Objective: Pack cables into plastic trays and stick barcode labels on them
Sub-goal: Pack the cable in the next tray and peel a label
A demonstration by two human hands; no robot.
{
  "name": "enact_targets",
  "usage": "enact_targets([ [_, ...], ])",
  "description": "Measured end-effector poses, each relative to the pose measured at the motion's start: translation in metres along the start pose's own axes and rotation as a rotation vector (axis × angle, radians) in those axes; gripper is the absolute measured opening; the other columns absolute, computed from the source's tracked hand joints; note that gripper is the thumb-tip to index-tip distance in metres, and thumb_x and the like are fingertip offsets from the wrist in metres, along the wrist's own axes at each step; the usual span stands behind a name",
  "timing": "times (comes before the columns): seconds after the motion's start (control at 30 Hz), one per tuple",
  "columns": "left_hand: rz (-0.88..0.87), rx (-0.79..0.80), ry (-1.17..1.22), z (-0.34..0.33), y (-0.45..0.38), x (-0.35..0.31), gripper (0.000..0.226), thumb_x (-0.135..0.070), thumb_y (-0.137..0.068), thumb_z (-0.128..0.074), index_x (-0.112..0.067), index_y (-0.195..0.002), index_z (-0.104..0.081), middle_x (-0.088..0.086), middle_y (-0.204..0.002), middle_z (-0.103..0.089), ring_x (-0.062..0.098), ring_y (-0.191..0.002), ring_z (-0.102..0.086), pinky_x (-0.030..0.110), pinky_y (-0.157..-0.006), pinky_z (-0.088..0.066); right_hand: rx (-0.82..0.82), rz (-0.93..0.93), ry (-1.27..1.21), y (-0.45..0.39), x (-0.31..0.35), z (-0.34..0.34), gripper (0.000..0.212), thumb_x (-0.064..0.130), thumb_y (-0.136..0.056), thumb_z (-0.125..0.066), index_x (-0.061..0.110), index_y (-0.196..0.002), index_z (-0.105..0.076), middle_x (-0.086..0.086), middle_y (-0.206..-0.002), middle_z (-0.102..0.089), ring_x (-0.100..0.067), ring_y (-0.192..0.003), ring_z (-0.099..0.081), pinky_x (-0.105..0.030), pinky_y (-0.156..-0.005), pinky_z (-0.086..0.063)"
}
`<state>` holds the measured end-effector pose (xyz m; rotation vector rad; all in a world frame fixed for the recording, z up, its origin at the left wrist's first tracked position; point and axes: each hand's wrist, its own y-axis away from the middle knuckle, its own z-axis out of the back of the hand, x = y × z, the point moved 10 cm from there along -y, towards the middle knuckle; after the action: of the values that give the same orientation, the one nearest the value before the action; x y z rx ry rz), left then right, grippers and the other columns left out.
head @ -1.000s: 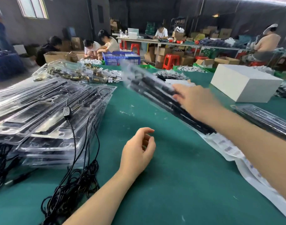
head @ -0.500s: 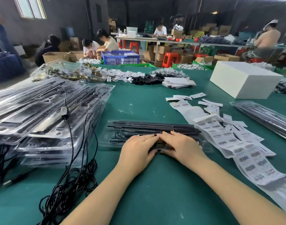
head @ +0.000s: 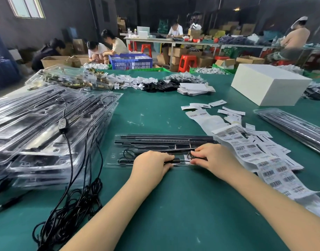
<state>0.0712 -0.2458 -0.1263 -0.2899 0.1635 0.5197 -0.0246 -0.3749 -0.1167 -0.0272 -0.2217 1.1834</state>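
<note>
A clear plastic tray [head: 155, 147] lies flat on the green table [head: 173, 205], its near edge facing bare cloth. Left of it rises a stack of trays [head: 46, 127]; barcode labels [head: 264, 160] overlap its right end. Both hands, left hand [head: 152, 165] and right hand [head: 211, 158], rest palm-down on the tray, fingertips pinching a black cable part (details blurred).

A tray [head: 155, 149] with cables in it lies at the middle of the desk [head: 173, 205], with the left hand [head: 152, 165] and right hand [head: 211, 157] both resting on its near edge. To its left stands a stack of trays [head: 46, 127] — loose cables [head: 72, 200] hang down its front. Touching the tray's right end lies a strip of labels [head: 268, 160], and behind that, at the far right, a box [head: 269, 84].
</note>
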Motion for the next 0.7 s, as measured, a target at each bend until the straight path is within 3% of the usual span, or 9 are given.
enact_targets([
  [0.1, -0.019, 0.075, -0.069, -0.003, -0.005, -0.004, 0.032, -0.047, -0.097, -0.045, -0.043, -0.128, -0.055, -0.015, -0.125, -0.062, 0.016, -0.115, -0.056, 0.030, -0.087, -0.049, 0.040, 0.054, 0.146, -0.004, 0.005, 0.001, 0.041, 0.055, -0.093, -0.050, 0.035, -0.127, -0.061, 0.014, -0.130, -0.060, -0.009, -0.122, -0.050, -0.023, -0.085, -0.040],
  [0.17, -0.021, 0.111, -0.085, -0.003, -0.007, -0.006, 0.032, -0.044, -0.098, -0.046, -0.043, -0.129, -0.055, -0.013, -0.124, -0.063, 0.016, -0.116, -0.055, 0.033, -0.087, -0.050, 0.021, 0.013, 0.111, -0.003, -0.001, 0.004, 0.042, 0.057, -0.090, -0.054, 0.039, -0.127, -0.060, 0.017, -0.133, -0.057, -0.006, -0.124, -0.049, -0.016, -0.080, -0.031],
  [0.23, -0.004, 0.123, -0.067, -0.003, -0.007, -0.006, 0.033, -0.044, -0.097, -0.049, -0.043, -0.129, -0.054, -0.013, -0.123, -0.064, 0.017, -0.115, -0.055, 0.032, -0.087, -0.050, 0.006, -0.031, -0.014, 0.002, -0.009, 0.004, 0.040, 0.054, -0.087, -0.061, 0.041, -0.125, -0.061, 0.019, -0.131, -0.059, -0.001, -0.121, -0.051, -0.010, -0.080, -0.027],
  [0.3, 0.014, 0.108, -0.044, -0.001, -0.004, -0.006, 0.033, -0.043, -0.097, -0.050, -0.043, -0.129, -0.055, -0.012, -0.120, -0.065, 0.018, -0.114, -0.056, 0.030, -0.086, -0.048, 0.011, -0.082, -0.292, 0.011, -0.017, 0.005, 0.031, 0.042, -0.085, -0.069, 0.042, -0.116, -0.065, 0.018, -0.122, -0.065, 0.006, -0.109, -0.057, -0.001, -0.085, -0.031],
  [0.37, 0.028, 0.095, -0.033, 0.001, -0.002, -0.006, 0.032, -0.043, -0.097, -0.050, -0.041, -0.128, -0.057, -0.010, -0.118, -0.067, 0.020, -0.112, -0.058, 0.030, -0.085, -0.049, -0.099, -0.156, -0.488, 0.021, -0.034, 0.018, 0.027, 0.031, -0.085, -0.071, 0.041, -0.109, -0.066, 0.017, -0.113, -0.067, 0.004, -0.098, -0.061, -0.005, -0.082, -0.038],
  [0.47, 0.048, 0.075, -0.050, 0.000, 0.001, -0.007, 0.029, -0.043, -0.098, -0.046, -0.038, -0.124, -0.058, -0.008, -0.115, -0.068, 0.021, -0.108, -0.059, 0.031, -0.082, -0.050, -0.363, -0.369, -0.218, 0.044, -0.087, 0.054, 0.026, 0.029, -0.087, -0.069, 0.026, -0.113, -0.069, 0.003, -0.115, -0.066, -0.015, -0.102, -0.058, -0.025, -0.080, -0.041],
  [0.57, 0.062, 0.057, -0.058, -0.002, 0.001, -0.010, 0.028, -0.043, -0.100, -0.043, -0.035, -0.122, -0.058, -0.005, -0.109, -0.069, 0.022, -0.105, -0.060, 0.029, -0.075, -0.045, -0.346, -0.604, -0.147, 0.061, -0.141, 0.066, 0.031, 0.029, -0.089, -0.062, 0.021, -0.119, -0.066, -0.010, -0.123, -0.062, -0.029, -0.105, -0.057, -0.036, -0.081, -0.045],
  [0.7, 0.083, 0.012, -0.067, -0.001, -0.002, -0.014, 0.029, -0.044, -0.100, -0.041, -0.034, -0.121, -0.058, -0.006, -0.106, -0.069, 0.020, -0.101, -0.062, 0.028, -0.070, -0.044, -0.164, -0.757, -0.158, 0.066, -0.176, 0.063, 0.041, 0.041, -0.089, -0.061, 0.022, -0.125, -0.061, -0.006, -0.109, -0.061, -0.028, -0.086, -0.053, -0.031, -0.070, -0.039],
])
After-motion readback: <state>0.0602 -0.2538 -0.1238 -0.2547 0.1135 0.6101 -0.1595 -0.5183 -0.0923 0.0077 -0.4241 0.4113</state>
